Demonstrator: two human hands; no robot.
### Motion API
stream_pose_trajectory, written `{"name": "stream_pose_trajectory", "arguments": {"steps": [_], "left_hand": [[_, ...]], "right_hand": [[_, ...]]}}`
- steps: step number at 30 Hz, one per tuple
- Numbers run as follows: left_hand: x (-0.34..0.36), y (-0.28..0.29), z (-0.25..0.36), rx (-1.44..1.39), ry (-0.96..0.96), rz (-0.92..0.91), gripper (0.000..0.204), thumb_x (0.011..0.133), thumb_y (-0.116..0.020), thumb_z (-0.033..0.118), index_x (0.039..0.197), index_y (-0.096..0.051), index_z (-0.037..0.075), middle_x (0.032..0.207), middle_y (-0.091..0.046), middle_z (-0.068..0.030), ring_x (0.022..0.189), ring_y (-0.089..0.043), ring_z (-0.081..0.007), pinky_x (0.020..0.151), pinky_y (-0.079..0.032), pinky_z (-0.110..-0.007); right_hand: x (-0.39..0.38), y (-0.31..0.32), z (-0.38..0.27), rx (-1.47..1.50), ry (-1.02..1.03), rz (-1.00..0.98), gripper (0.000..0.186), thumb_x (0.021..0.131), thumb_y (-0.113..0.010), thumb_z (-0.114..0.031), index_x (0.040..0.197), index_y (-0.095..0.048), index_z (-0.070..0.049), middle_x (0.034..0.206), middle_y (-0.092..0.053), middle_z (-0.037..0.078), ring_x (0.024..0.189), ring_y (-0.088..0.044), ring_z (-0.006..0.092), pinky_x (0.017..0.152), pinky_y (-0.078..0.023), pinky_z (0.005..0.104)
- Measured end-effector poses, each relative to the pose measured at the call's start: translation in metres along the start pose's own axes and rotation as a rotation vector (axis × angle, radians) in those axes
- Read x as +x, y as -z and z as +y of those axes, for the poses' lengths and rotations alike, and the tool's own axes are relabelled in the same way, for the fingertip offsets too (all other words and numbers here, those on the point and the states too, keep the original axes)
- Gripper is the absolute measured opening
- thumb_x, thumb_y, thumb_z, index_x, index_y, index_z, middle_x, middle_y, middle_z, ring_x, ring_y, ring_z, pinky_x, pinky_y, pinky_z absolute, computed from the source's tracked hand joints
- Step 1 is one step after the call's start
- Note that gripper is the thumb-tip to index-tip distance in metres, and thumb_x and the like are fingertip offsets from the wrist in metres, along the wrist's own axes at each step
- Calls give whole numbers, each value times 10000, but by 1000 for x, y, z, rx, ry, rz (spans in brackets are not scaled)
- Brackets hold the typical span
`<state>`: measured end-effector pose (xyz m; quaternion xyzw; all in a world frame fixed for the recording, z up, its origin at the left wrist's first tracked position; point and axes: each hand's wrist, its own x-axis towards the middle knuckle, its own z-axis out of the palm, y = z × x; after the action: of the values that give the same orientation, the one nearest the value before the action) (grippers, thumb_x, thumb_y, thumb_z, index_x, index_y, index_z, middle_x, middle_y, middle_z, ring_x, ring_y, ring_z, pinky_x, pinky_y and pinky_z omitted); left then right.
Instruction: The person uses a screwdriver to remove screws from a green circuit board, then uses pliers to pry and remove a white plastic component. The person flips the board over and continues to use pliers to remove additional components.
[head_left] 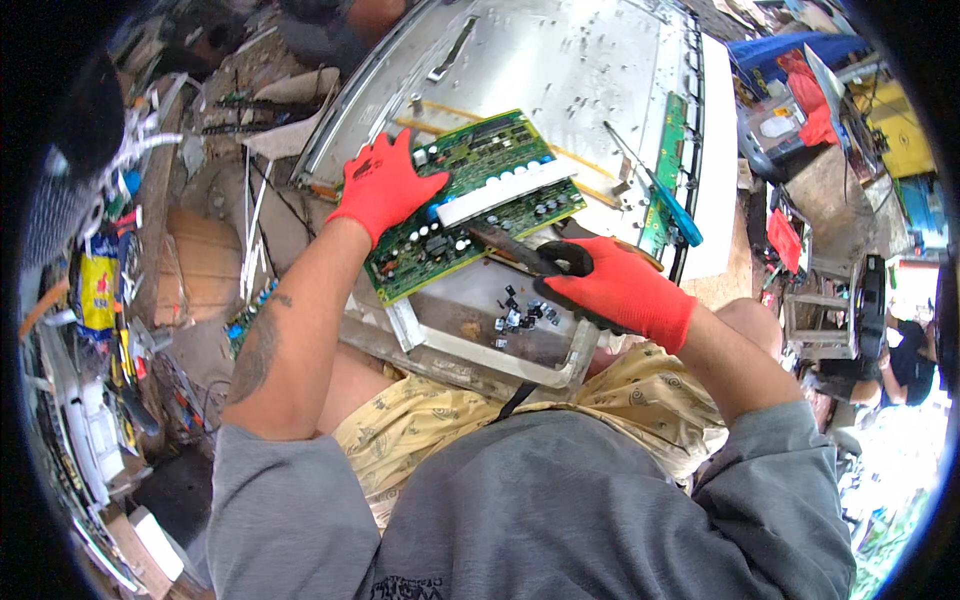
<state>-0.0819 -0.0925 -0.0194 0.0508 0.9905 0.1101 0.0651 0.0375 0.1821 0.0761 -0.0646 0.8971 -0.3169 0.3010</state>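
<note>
A green circuit board (480, 148) lies tilted across the work area in front of me, crowded with small components and a long white heat-sink bar (507, 194). At the board's left edge is my left hand (385, 185) in a red glove, gripping it with the thumb across its face. My right hand (622, 287), also red-gloved with a dark palm, is closed on a flat dark metal blade (508, 246). The blade's tip meets the board's lower edge by the white bar; its handle is hidden in my fist. Several small black and silver parts (522, 316) lie below the board.
A large silver metal panel (560, 60) extends behind the board. On its right side rest a screwdriver with a teal handle (677, 207) and a narrow green board (664, 165). A pale frame (480, 350) borders the loose parts near my lap. Scrap is heaped on both sides.
</note>
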Motion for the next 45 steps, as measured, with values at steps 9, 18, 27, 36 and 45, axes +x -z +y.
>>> {"name": "stream_pose_trajectory", "arguments": {"steps": [9,18,27,36,45], "left_hand": [[0,-3,-4,80,-49,128,858,846,-691,589,1487,-449,72,1385,-538,-207,1315,-504,-387,1087,-394,-506],[-28,21,74,-205,-394,52,707,842,-748,412,1400,-533,35,1308,-603,-211,1227,-579,-384,1060,-448,-461],[-32,-6,92,9,-548,223,621,783,-772,318,1326,-580,87,1378,-534,-189,1336,-459,-389,1146,-315,-546],[-78,-14,115,299,-552,328,485,819,-740,380,1194,-664,83,1421,-506,-186,1372,-404,-405,1141,-249,-628],[-88,-45,114,223,-317,217,692,811,-746,448,1365,-585,66,1523,-393,-238,1426,-321,-432,1151,-217,-622]], "right_hand": [[-25,17,22,-180,208,126,439,851,-669,-380,1191,-670,-102,1040,-728,169,975,-693,383,861,-554,446],[-68,53,92,248,17,214,527,807,-731,-190,1309,-638,-58,1153,-733,149,1078,-700,265,951,-523,344],[-42,42,101,228,106,281,483,803,-714,-377,1177,-682,-74,1084,-715,200,1052,-678,357,906,-526,410],[-47,34,99,299,55,324,459,814,-706,-366,1167,-681,-75,1036,-722,184,1002,-682,360,874,-531,412],[-61,39,88,396,-76,199,559,835,-746,-243,1355,-620,-81,1214,-709,131,1119,-679,224,982,-510,341]]}}
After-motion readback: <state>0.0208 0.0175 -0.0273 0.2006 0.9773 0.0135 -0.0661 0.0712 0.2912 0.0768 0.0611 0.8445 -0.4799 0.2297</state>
